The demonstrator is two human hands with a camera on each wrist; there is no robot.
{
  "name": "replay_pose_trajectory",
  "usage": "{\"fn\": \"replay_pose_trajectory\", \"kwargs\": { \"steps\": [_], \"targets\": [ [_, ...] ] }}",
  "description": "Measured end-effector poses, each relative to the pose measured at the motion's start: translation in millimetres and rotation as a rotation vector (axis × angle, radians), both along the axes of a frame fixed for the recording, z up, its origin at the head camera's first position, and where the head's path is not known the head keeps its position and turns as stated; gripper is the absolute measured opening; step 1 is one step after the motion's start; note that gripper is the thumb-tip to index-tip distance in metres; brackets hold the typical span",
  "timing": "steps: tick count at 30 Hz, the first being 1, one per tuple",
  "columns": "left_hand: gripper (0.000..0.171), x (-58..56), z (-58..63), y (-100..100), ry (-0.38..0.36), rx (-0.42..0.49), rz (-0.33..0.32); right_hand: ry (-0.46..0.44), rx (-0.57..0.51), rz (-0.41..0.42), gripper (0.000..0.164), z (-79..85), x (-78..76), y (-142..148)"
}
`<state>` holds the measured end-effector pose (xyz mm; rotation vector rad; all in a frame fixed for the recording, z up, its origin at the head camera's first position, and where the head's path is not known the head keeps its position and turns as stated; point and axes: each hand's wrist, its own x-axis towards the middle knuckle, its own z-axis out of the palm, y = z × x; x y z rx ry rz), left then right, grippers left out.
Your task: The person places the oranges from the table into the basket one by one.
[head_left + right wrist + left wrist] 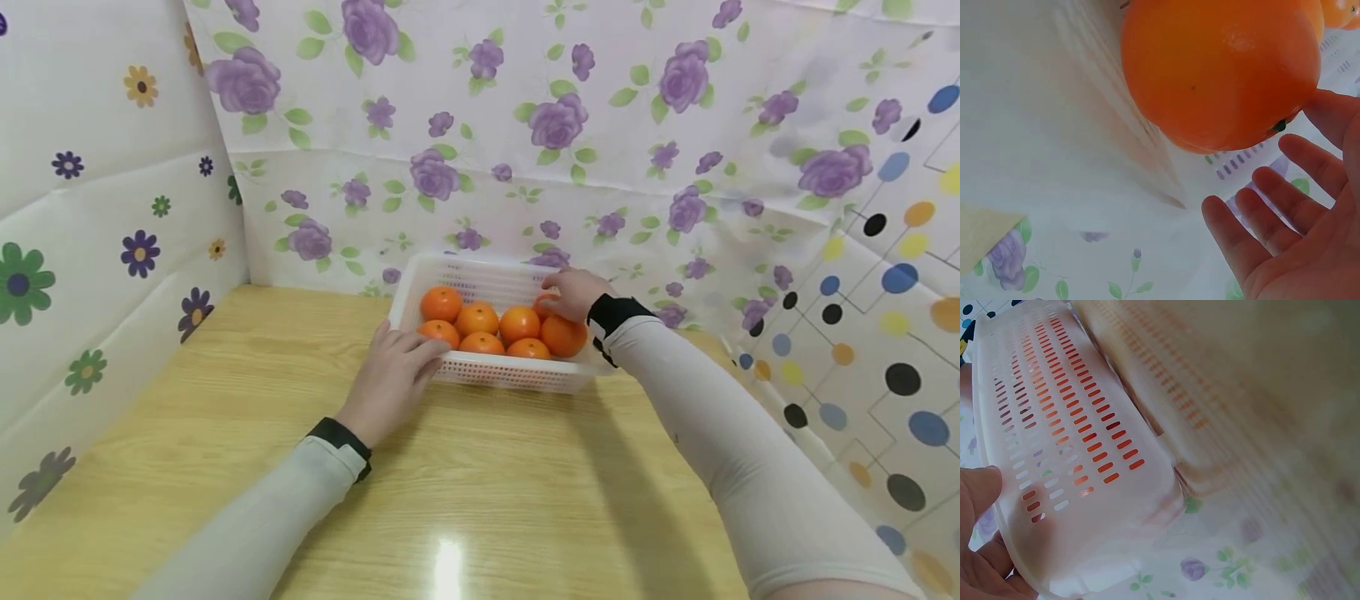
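Observation:
Several oranges (477, 320) lie together in a white perforated plastic basket (510, 379), which stands on the wooden table by the back cloth. My left hand (393, 367) holds the basket's rim at its left front corner. In the left wrist view, the thumb (982, 490) lies on the rim and the fingers reach past it. At the basket's right end, my right hand (577, 293) is over a large orange (1222, 69). Its thumb is at that orange's side, while the other fingers (1288, 200) are spread and apart from it.
A white cloth with purple flowers (558, 121) hangs right behind the basket. Patterned cloths also stand along the left (90, 208) and right (900, 333) sides of the wooden table (465, 475).

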<state>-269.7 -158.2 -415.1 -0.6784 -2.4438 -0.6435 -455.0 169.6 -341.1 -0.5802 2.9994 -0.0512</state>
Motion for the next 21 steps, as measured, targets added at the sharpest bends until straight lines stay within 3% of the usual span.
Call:
{"fn": "replay_pose_trajectory", "kwargs": {
  "steps": [8, 21],
  "targets": [
    [0.024, -0.3, -2.0, -8.1, 0.006, 0.001, -0.006, 0.051, 0.010, 0.062, 0.053, 2.7, 14.9, -2.9],
    [0.028, -0.6, 5.8, -20.6, -0.108, -0.068, 0.006, 0.049, -0.105, 0.129, 0.058, 22.1, 79.8, -1.5]
  ]
}}
